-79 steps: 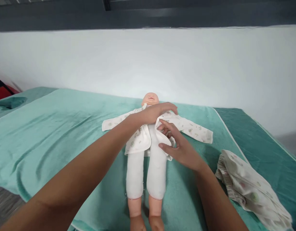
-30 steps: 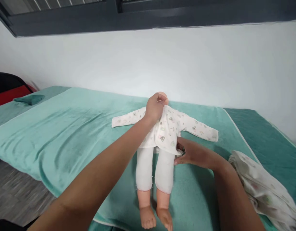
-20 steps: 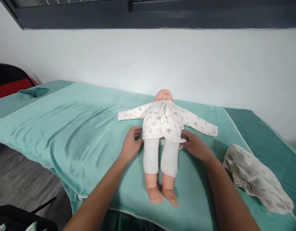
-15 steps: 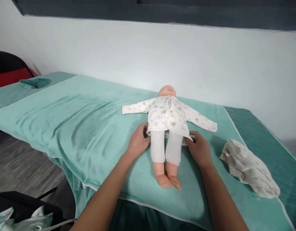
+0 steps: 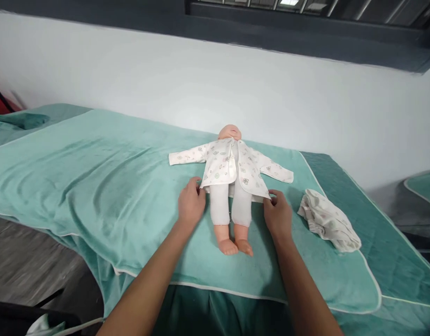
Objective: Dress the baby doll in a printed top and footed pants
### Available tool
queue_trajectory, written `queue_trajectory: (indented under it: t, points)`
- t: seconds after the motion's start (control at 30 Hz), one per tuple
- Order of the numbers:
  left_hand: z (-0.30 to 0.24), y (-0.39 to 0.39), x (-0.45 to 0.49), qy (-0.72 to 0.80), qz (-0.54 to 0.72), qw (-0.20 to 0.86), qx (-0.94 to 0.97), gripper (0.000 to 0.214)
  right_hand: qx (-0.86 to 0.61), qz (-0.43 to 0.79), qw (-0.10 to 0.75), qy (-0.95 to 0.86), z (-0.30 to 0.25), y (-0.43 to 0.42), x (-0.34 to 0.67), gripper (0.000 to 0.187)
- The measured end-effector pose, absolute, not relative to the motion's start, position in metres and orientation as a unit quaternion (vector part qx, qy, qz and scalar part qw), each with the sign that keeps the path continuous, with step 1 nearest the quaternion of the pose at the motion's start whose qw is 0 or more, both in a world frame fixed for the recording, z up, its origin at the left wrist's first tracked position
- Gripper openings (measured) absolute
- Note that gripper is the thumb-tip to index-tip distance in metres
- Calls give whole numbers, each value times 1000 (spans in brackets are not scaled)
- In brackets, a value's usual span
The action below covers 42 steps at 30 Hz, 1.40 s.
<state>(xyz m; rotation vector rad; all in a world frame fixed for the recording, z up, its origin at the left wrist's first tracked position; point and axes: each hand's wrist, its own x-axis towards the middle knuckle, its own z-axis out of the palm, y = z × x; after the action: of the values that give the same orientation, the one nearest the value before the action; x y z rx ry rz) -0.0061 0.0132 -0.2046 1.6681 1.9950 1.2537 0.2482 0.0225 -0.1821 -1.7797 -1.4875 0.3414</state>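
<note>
A light green blanket (image 5: 138, 163) covers the bed. The doll (image 5: 241, 205) lies face up on the blanket, head toward the wall, feet toward the person. The patterned jacket (image 5: 220, 163) is on the doll, sleeves spread, front parted. A crumpled patterned cloth (image 5: 329, 221) lies beside the right hand (image 5: 278, 215). Right fingers: clamped on one lower jacket corner. Left hand (image 5: 191, 201): fingers clamped on the opposite corner.

We can read no text, labels or numbers. Prints (image 5: 246, 181) on the jacket (image 5: 217, 172) are too small for us
</note>
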Motion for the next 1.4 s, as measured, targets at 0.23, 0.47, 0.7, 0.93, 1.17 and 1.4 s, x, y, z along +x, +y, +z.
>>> queue_trajectory:
  t: [0.23, 0.47, 0.7, 0.93, 1.17, 1.4]
  points:
    - [-202, 28, -1, 550, 506, 4, 665, 37, -454, 58, 491, -741, -182, 23, 238, 45]
    - [-199, 36, 1, 501, 494, -67, 707, 23, -455, 120, 463, -751, -126, 57, 198, 34]
    - [-201, 35, 3, 484, 516, -48, 705, 22, -598, 161, 323, -716, -90, 177, 150, 48]
    - [-201, 38, 2, 448, 549, -47, 704, 15, -602, 218, 270, -719, -79, 220, 145, 45]
    - [-202, 39, 2, 443, 535, -63, 716, 16, -565, 231, 268, -745, -72, 197, 152, 41]
    - [-198, 35, 2, 442, 550, -27, 708, 9, -582, 279, 284, -709, -63, 171, 166, 41]
